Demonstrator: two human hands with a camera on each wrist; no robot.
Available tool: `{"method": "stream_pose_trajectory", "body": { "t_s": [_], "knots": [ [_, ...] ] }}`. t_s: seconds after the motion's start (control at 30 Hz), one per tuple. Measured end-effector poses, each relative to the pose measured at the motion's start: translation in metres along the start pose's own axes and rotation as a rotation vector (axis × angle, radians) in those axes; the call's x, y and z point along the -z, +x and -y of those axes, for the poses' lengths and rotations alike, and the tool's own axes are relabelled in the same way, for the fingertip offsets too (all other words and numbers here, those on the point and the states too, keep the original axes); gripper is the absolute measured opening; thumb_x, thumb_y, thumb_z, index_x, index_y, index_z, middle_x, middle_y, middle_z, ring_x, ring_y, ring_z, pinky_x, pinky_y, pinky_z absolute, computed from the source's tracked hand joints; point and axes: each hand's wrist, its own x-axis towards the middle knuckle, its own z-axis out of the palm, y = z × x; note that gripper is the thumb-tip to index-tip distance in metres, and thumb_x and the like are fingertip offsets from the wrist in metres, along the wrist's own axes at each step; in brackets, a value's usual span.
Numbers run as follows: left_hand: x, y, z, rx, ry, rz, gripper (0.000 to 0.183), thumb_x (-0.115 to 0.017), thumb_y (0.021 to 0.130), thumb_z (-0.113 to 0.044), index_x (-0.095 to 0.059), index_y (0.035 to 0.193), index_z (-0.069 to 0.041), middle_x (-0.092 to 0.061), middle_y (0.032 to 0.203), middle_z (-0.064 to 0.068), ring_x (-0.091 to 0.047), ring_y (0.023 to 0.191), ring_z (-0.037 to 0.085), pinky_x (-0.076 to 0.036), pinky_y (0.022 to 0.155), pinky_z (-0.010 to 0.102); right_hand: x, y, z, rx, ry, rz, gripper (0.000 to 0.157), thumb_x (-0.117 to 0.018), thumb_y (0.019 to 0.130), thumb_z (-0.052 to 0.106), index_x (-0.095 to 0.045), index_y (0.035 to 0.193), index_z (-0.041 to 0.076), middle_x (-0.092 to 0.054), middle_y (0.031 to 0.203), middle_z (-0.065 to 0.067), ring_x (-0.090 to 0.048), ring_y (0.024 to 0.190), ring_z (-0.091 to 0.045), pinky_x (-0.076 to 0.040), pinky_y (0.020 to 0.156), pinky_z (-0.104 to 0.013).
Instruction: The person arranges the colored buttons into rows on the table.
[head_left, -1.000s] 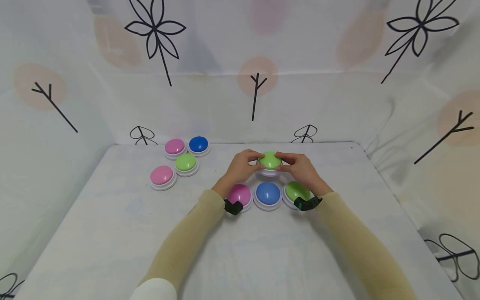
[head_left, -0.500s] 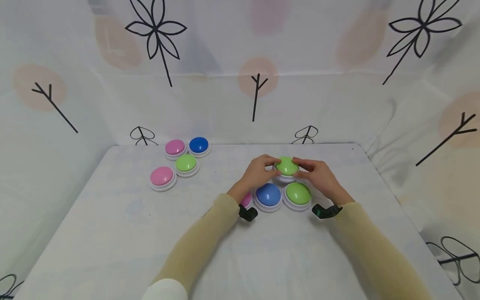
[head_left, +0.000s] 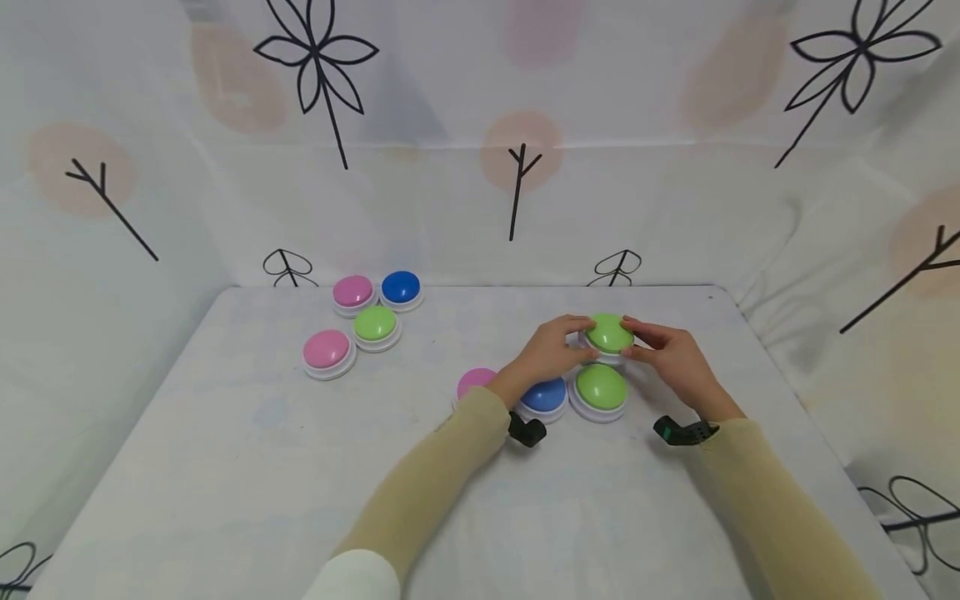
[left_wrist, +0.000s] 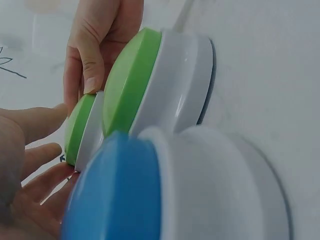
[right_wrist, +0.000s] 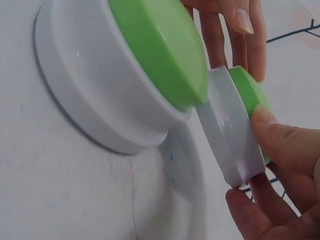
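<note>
Backdrop (head_left: pixel 435 200): white sheet on three sides, black line-drawn flowers and twigs, pale orange blobs. White bench (head_left: pixel 225 483) in front of it, faint marks on the surface.

Two tan sleeves, left (head_left: pixel 427 483) and right (head_left: pixel 780 508), come in from the near edge. White band (head_left: pixel 356 575) at the lower end of the left one.

Hands: left hand (head_left: pixel 553 348) and right hand (head_left: pixel 678 358) both gripping the same part, the far green button (head_left: pixel 610 333), one from each side, fingers and thumb on its rim and dome. Dome faces up, white base below. It's right of bench centre, directly behind the near green button (head_left: pixel 601 389). Right wrist view: base looks clear of the bench; can't confirm from the head view.

Near row, left to right: magenta button (head_left: pixel 476 381), light blue button (head_left: pixel 543 395), near green one. Left forearm partly covers the first two.

Rear-left cluster, well apart from the row: front pink button (head_left: pixel 327 350), then left green button (head_left: pixel 375 323) just beside it, then rear pink button (head_left: pixel 352 292) and dark blue button (head_left: pixel 401 287) side by side near the back edge. All domed, white bases.

Small black unit at each wrist, left (head_left: pixel 527 430) and right (head_left: pixel 684 432).
</note>
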Motion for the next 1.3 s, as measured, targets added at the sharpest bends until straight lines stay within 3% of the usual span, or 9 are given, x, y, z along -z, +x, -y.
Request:
{"method": "stream_pose_trajectory", "body": {
  "t_s": [0.13, 0.4, 0.57, 0.67, 0.77, 0.83, 1.1, 1.3],
  "knots": [
    [-0.005, 0.002, -0.008, 0.012, 0.026, 0.029, 0.056, -0.071, 0.093, -0.031, -0.054, 0.144, -0.016, -0.047, 0.151, -0.002, -0.037, 0.142, 0.014, -0.028, 0.115, 0.029, 0.007, -0.006, -0.004, 0.004, -0.014, -0.015, 0.062, -0.075, 0.09, 0.032, -0.055, 0.143, 0.01, -0.045, 0.151, -0.008, -0.035, 0.143, -0.029, -0.031, 0.113, -0.053],
    [-0.011, 0.005, -0.017, -0.027, 0.053, 0.111, 0.055, -0.068, 0.094, -0.034, -0.053, 0.145, -0.02, -0.042, 0.154, -0.006, -0.033, 0.143, 0.011, -0.025, 0.116, 0.027, 0.019, -0.018, -0.014, 0.005, -0.052, -0.048, 0.061, -0.076, 0.089, 0.034, -0.056, 0.142, 0.009, -0.048, 0.149, -0.006, -0.038, 0.141, -0.028, -0.035, 0.112, -0.041],
    [-0.017, 0.006, -0.021, -0.057, 0.058, 0.146, 0.054, -0.067, 0.095, -0.034, -0.053, 0.145, -0.02, -0.041, 0.155, -0.005, -0.032, 0.143, 0.01, -0.025, 0.115, 0.025, 0.024, -0.028, -0.017, -0.015, -0.066, -0.055, 0.064, -0.075, 0.089, 0.037, -0.055, 0.142, 0.008, -0.047, 0.149, -0.006, -0.036, 0.142, -0.029, -0.034, 0.112, -0.044],
    [-0.022, 0.006, -0.024, -0.077, 0.065, 0.156, 0.053, -0.067, 0.096, -0.033, -0.053, 0.145, -0.019, -0.044, 0.153, -0.005, -0.034, 0.142, 0.009, -0.026, 0.114, 0.024, 0.027, -0.036, -0.019, -0.035, -0.081, -0.064, 0.064, -0.075, 0.089, 0.037, -0.055, 0.142, 0.008, -0.047, 0.149, -0.006, -0.037, 0.142, -0.028, -0.039, 0.109, -0.031],
    [-0.025, 0.006, -0.027, -0.085, 0.073, 0.171, 0.052, -0.067, 0.096, -0.032, -0.054, 0.144, -0.019, -0.046, 0.151, -0.006, -0.037, 0.141, 0.009, -0.028, 0.113, 0.023, 0.028, -0.041, -0.023, -0.035, -0.092, -0.069, 0.064, -0.075, 0.089, 0.037, -0.055, 0.142, 0.007, -0.048, 0.149, -0.008, -0.04, 0.14, -0.026, -0.041, 0.097, -0.011],
    [-0.026, 0.006, -0.029, -0.079, 0.075, 0.187, 0.052, -0.067, 0.095, -0.033, -0.054, 0.144, -0.02, -0.047, 0.15, -0.007, -0.038, 0.14, 0.009, -0.03, 0.113, 0.025, 0.029, -0.045, -0.026, -0.031, -0.089, -0.07, 0.064, -0.075, 0.089, 0.037, -0.056, 0.142, 0.006, -0.048, 0.148, -0.009, -0.041, 0.139, -0.026, -0.039, 0.091, -0.004],
    [-0.031, 0.005, -0.032, -0.049, 0.097, 0.262, 0.054, -0.069, 0.094, -0.036, -0.054, 0.144, -0.023, -0.054, 0.143, -0.008, -0.048, 0.131, 0.004, -0.034, 0.108, 0.02, 0.033, -0.062, -0.033, -0.067, -0.132, -0.061, 0.066, -0.075, 0.088, 0.041, -0.055, 0.143, 0.009, -0.051, 0.146, -0.007, -0.041, 0.139, -0.03, -0.039, 0.087, -0.002],
    [-0.03, 0.005, -0.03, -0.068, 0.084, 0.297, 0.053, -0.072, 0.093, -0.032, -0.056, 0.143, -0.022, -0.058, 0.139, -0.009, -0.049, 0.128, 0.001, -0.033, 0.104, 0.014, 0.031, -0.071, -0.035, -0.062, -0.134, -0.071, 0.065, -0.077, 0.087, 0.038, -0.057, 0.14, 0.006, -0.053, 0.144, -0.01, -0.044, 0.137, -0.025, -0.04, 0.085, -0.002]
  ]
}}
